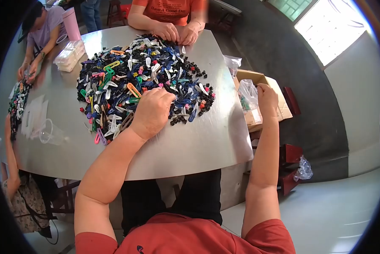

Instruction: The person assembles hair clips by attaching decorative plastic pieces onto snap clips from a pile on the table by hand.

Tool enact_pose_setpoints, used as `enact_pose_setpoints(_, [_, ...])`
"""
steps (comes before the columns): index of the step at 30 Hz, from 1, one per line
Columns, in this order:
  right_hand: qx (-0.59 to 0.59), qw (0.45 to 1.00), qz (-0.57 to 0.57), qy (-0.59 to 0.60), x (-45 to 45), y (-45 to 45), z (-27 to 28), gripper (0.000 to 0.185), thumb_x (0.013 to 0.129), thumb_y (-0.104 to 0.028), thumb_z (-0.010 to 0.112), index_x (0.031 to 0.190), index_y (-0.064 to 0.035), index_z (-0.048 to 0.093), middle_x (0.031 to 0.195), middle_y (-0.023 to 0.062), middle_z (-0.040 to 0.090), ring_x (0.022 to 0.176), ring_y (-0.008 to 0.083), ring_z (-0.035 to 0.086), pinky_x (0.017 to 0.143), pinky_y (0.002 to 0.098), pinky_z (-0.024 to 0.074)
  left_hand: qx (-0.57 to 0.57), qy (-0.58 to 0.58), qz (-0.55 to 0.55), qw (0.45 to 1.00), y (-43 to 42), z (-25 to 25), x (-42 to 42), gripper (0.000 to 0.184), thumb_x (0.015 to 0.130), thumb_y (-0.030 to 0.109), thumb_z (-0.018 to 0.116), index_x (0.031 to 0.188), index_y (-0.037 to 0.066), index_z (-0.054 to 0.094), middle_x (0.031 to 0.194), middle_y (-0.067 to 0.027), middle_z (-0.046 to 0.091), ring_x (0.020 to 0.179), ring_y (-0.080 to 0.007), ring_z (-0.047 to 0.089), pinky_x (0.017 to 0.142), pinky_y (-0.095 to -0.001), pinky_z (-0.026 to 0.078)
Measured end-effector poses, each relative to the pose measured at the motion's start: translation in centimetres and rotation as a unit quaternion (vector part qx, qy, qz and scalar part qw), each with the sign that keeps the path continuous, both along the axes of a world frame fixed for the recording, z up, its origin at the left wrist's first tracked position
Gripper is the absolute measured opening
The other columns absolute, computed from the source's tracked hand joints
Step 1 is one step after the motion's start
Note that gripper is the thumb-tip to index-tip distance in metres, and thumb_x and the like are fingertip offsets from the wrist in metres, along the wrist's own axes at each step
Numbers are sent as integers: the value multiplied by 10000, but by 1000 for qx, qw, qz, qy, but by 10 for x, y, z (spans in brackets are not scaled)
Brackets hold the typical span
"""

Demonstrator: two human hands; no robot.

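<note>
A large heap of snap hair clips in black, white, blue and brighter colours lies on the metal table, with small black pieces mixed in. My left hand is at the near side of the heap, its fingers bent and drawn together; whatever they hold is hidden. Off the table's right edge, my right hand is closed above an open cardboard box. Right beside its fingers is a clear plastic bag in the box. I cannot tell whether the hand grips the bag.
Across the metal table, a person in an orange shirt has both hands at the heap. Other people work along the left side at a smaller clip pile. A clear cup, stacked packets and a pink tumbler stand there.
</note>
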State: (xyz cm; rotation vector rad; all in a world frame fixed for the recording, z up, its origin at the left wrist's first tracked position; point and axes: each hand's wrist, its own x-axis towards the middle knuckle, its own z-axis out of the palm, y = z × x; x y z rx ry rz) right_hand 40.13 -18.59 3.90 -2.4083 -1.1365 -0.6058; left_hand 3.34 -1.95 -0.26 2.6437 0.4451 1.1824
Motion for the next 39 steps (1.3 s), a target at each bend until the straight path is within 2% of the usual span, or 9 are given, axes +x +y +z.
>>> enact_pose_setpoints(6, [25, 999, 36, 7, -10, 15, 17, 267, 987, -267, 578, 1046, -67, 745, 1009, 160, 742, 926, 384, 697, 835, 467, 540, 32, 46, -45, 997, -11, 2, 1, 145, 845, 50, 612, 959, 92, 690, 841, -65, 611, 892, -274, 625, 833, -416, 449])
enact_pose_setpoints(12, [19, 953, 236, 187, -97, 66, 24, 252, 927, -202, 680, 1066, -4, 748, 926, 155, 761, 813, 226, 723, 777, 345, 549, -68, 94, -75, 990, -13, 2, -5, 204, 838, 49, 676, 1041, 61, 694, 991, -107, 681, 998, -327, 641, 871, -425, 473])
enact_pose_setpoints(15, [-86, 935, 282, 197, -125, 82, 15, 264, 900, -203, 699, 1063, -1, 744, 926, 168, 762, 799, 246, 732, 750, 360, 552, -60, 48, -71, 994, -15, 3, -7, 200, 823, 78, 693, 1021, 63, 671, 965, -102, 626, 930, -310, 633, 838, -415, 473])
enact_pose_setpoints(16, [-90, 938, 270, 197, -133, 82, 12, 245, 881, -242, 677, 1003, -45, 758, 927, 184, 739, 875, 376, 704, 804, 443, 549, -59, 48, -68, 995, -14, 5, -8, 200, 823, 78, 693, 1021, 63, 671, 965, -102, 626, 930, -310, 633, 838, -415, 473])
enact_pose_setpoints(22, [-91, 960, 231, 129, -136, 75, -14, 186, 875, -190, 712, 960, -26, 733, 923, 164, 701, 834, 344, 676, 788, 425, 530, 23, 63, -93, 993, -33, 7, -1, 323, 800, 223, 778, 1076, 84, 686, 1039, -82, 612, 1049, -274, 600, 907, -438, 458])
enact_pose_setpoints(27, [-38, 940, 286, 184, -137, 85, -35, 128, 836, -104, 720, 933, -22, 730, 886, 155, 676, 786, 309, 674, 727, 392, 534, 8, 111, -90, 990, -35, 4, 1, 56, 829, 99, 613, 865, 90, 655, 932, -58, 582, 987, -271, 591, 905, -414, 459])
enact_pose_setpoints(32, [-12, 899, 366, 240, -145, 82, -25, 161, 833, -93, 742, 967, -4, 739, 857, 143, 667, 788, 282, 679, 728, 382, 532, 12, 75, 11, 997, -27, 11, 1, 59, 833, 88, 604, 852, 60, 653, 913, -89, 596, 958, -294, 596, 881, -425, 462])
enact_pose_setpoints(35, [29, 893, 357, 273, -139, 73, -8, 151, 847, -86, 729, 972, -1, 734, 865, 157, 680, 805, 297, 686, 734, 379, 535, 13, 68, -9, 998, -24, 11, -2, 27, 836, 62, 628, 858, 59, 644, 930, -96, 606, 959, -304, 592, 874, -419, 446])
enact_pose_setpoints(39, [76, 977, 153, 131, -91, 53, 13, 146, 887, -125, 688, 974, -17, 733, 970, 167, 725, 888, 350, 689, 817, 401, 540, -7, 69, -34, 997, -24, 14, -3, 51, 837, 38, 642, 873, 63, 615, 905, -95, 594, 938, -310, 582, 867, -423, 432])
